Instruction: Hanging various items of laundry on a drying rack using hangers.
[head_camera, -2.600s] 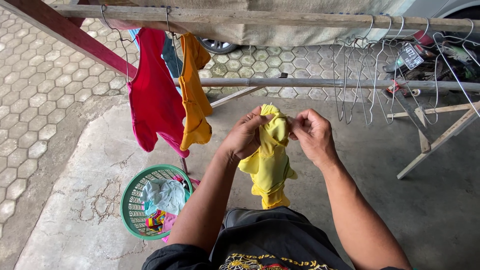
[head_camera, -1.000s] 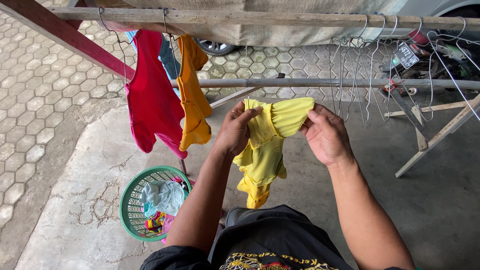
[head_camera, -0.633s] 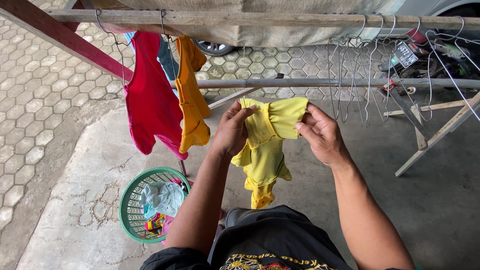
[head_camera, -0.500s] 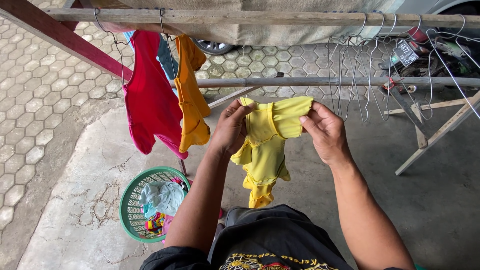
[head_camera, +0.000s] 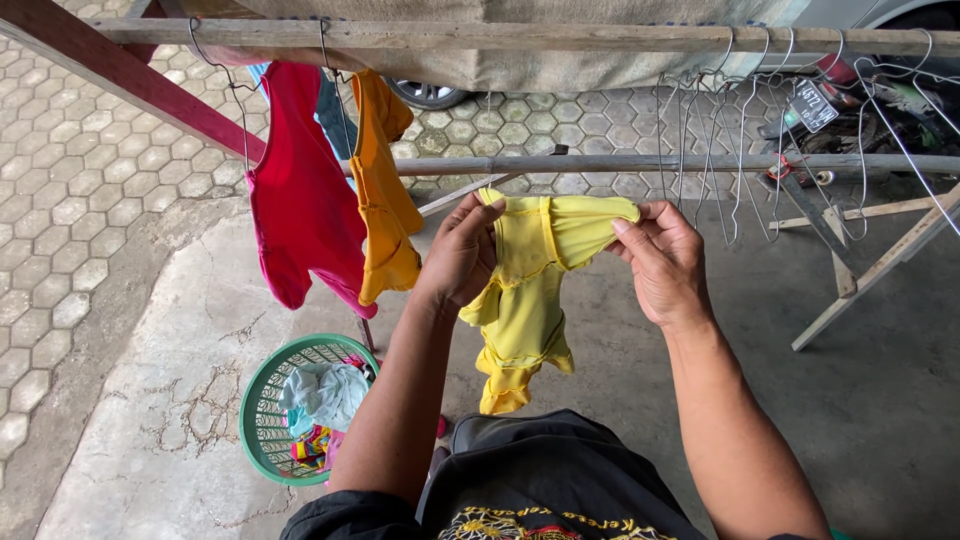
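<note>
Basically, small yellow garment (head_camera: 525, 290) sits mid-frame, held up in the air in front of the person, below the lower rail (head_camera: 620, 163) of the drying rack. Top edge is stretched sideways between both hands; the rest hangs down loose and crumpled, ruffled hem at the bottom just above the black shirt (head_camera: 540, 480). Left hand (head_camera: 460, 255) grips the garment's left upper corner, thumb on the front, fingers curled around behind the cloth. Right hand (head_camera: 665, 262) pinches the right end of the stretched edge between thumb and fingertips, palm facing the camera side. Hands are apart, cloth taut between them. Just left of the left hand, an orange garment (head_camera: 385, 190) hangs on a wire hanger from the top wooden rail (head_camera: 560, 38); next to it a red shirt (head_camera: 300, 200) on another hanger, with something blue partly hidden behind. To the right of the right hand, a bunch of empty wire hangers (head_camera: 740, 130) hangs off the same top rail. Down left on the concrete floor (head_camera: 870, 400), a green round laundry basket (head_camera: 262, 425) holds a pale blue cloth and some multicoloured pieces. Hexagonal paving (head_camera: 80, 200) runs along the left, a car wheel (head_camera: 430, 93) shows behind the rack.
</note>
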